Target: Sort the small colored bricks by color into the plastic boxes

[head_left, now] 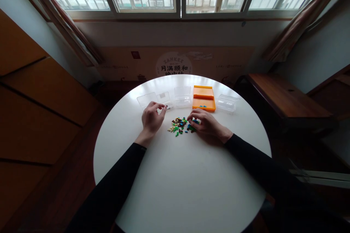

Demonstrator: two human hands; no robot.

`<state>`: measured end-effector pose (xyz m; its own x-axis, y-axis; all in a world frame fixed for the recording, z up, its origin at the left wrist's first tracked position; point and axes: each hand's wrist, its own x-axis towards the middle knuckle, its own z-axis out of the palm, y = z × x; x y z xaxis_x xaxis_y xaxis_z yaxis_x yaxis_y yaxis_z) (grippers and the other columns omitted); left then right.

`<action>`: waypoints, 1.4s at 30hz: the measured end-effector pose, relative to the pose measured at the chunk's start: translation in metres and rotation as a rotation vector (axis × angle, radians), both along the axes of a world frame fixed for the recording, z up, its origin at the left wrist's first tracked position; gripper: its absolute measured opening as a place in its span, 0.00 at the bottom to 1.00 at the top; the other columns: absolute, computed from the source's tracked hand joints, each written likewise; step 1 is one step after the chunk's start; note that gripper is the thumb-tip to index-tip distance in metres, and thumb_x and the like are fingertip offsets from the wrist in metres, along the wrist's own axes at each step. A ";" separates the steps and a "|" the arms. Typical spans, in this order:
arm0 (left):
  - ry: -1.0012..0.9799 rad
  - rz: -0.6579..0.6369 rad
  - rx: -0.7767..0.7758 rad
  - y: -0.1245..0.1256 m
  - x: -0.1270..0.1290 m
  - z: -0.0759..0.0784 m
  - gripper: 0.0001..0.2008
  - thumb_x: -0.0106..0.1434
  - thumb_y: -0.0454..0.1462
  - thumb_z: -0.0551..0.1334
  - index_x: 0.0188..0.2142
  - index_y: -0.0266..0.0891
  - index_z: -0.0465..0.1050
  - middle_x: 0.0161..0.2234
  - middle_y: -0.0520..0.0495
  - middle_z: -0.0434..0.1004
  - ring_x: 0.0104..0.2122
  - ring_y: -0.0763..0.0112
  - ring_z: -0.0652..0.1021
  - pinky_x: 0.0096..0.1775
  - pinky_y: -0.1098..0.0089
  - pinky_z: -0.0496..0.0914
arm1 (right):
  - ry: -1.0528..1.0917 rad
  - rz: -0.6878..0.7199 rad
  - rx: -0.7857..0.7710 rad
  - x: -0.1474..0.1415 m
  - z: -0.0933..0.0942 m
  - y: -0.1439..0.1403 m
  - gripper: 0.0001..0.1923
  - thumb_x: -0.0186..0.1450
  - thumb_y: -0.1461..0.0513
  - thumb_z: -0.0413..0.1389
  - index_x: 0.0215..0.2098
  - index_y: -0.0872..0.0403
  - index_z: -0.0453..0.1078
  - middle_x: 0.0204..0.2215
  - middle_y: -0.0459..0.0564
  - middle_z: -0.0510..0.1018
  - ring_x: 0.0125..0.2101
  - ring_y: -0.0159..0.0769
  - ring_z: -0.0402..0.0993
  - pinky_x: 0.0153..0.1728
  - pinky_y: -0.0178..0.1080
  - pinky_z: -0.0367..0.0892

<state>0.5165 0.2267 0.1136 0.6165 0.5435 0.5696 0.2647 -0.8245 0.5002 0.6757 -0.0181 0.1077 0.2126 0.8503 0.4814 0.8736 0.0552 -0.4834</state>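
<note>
A loose pile of small toy bricks (177, 124) in green, brown, blue and cream lies on the round white table (175, 174). To the left of the pile, my left hand (152, 119) is raised, thumb and forefinger pinched on what looks like a small dark brick (166, 106). It is just in front of a small clear box (163, 97) with a few tiny pieces by it. My right hand (205, 121) rests over the pile's right part, fingers curled together at the bricks; anything between its fingertips is too small to make out.
Along the far side stand an open orange box (203, 108) with a few blue bricks inside, and more clear open boxes: a left one (146, 99), a middle one (182, 96) and a right one (227, 103). A wooden desk (290, 94) stands at right.
</note>
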 end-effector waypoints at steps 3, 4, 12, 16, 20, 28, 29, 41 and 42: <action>0.011 0.065 0.035 0.007 0.007 0.000 0.10 0.74 0.43 0.67 0.40 0.43 0.85 0.42 0.45 0.82 0.35 0.62 0.79 0.40 0.61 0.71 | -0.007 -0.001 0.006 0.002 -0.002 0.000 0.07 0.77 0.61 0.60 0.45 0.49 0.81 0.42 0.51 0.83 0.41 0.40 0.79 0.45 0.41 0.72; 0.016 0.077 0.047 0.009 0.009 -0.001 0.09 0.74 0.43 0.67 0.40 0.43 0.85 0.42 0.45 0.82 0.36 0.61 0.80 0.42 0.60 0.71 | -0.007 -0.003 0.008 0.002 -0.003 0.000 0.07 0.77 0.61 0.60 0.45 0.49 0.81 0.42 0.51 0.83 0.41 0.40 0.79 0.45 0.41 0.72; 0.062 0.123 0.122 0.017 0.014 -0.001 0.08 0.74 0.42 0.67 0.39 0.44 0.85 0.41 0.44 0.83 0.41 0.54 0.81 0.49 0.55 0.70 | -0.031 -0.067 0.028 0.008 -0.009 0.003 0.05 0.75 0.63 0.61 0.44 0.48 0.81 0.41 0.51 0.83 0.41 0.42 0.79 0.45 0.42 0.72; 0.071 0.120 0.119 0.017 0.014 0.000 0.08 0.74 0.42 0.67 0.39 0.43 0.84 0.42 0.44 0.83 0.41 0.53 0.81 0.49 0.54 0.70 | -0.005 -0.203 0.063 0.007 -0.008 0.004 0.06 0.73 0.64 0.61 0.40 0.48 0.80 0.38 0.50 0.82 0.39 0.43 0.77 0.42 0.43 0.72; 0.060 0.105 0.128 0.014 0.014 0.001 0.08 0.74 0.41 0.67 0.39 0.43 0.84 0.42 0.44 0.83 0.42 0.53 0.81 0.50 0.54 0.69 | 0.010 -0.213 0.073 0.007 -0.007 0.004 0.06 0.73 0.64 0.60 0.39 0.49 0.79 0.37 0.50 0.81 0.37 0.42 0.76 0.41 0.42 0.71; 0.066 0.119 0.150 0.015 0.014 -0.001 0.08 0.74 0.41 0.67 0.38 0.44 0.84 0.41 0.44 0.83 0.42 0.53 0.81 0.49 0.54 0.69 | 0.014 -0.186 0.063 0.008 -0.009 0.004 0.06 0.73 0.64 0.60 0.39 0.49 0.79 0.37 0.50 0.81 0.38 0.42 0.77 0.42 0.43 0.71; 0.070 0.123 0.152 0.016 0.013 -0.001 0.08 0.74 0.41 0.68 0.38 0.44 0.84 0.41 0.44 0.83 0.42 0.53 0.81 0.49 0.54 0.69 | 0.014 -0.186 0.064 0.008 -0.009 0.004 0.06 0.73 0.64 0.60 0.39 0.49 0.79 0.37 0.50 0.81 0.38 0.42 0.76 0.42 0.42 0.71; 0.137 0.147 0.158 0.018 0.012 -0.003 0.09 0.74 0.41 0.67 0.40 0.45 0.87 0.42 0.44 0.84 0.44 0.52 0.81 0.49 0.53 0.68 | 0.013 -0.149 0.070 0.010 -0.013 0.003 0.05 0.72 0.66 0.62 0.39 0.49 0.79 0.38 0.49 0.82 0.39 0.41 0.77 0.43 0.41 0.70; 0.132 0.142 0.166 0.018 0.012 -0.004 0.09 0.74 0.41 0.67 0.40 0.45 0.87 0.41 0.44 0.84 0.44 0.52 0.81 0.49 0.53 0.68 | 0.013 -0.149 0.071 0.011 -0.014 0.003 0.05 0.72 0.65 0.62 0.39 0.49 0.79 0.38 0.49 0.82 0.39 0.41 0.77 0.43 0.41 0.70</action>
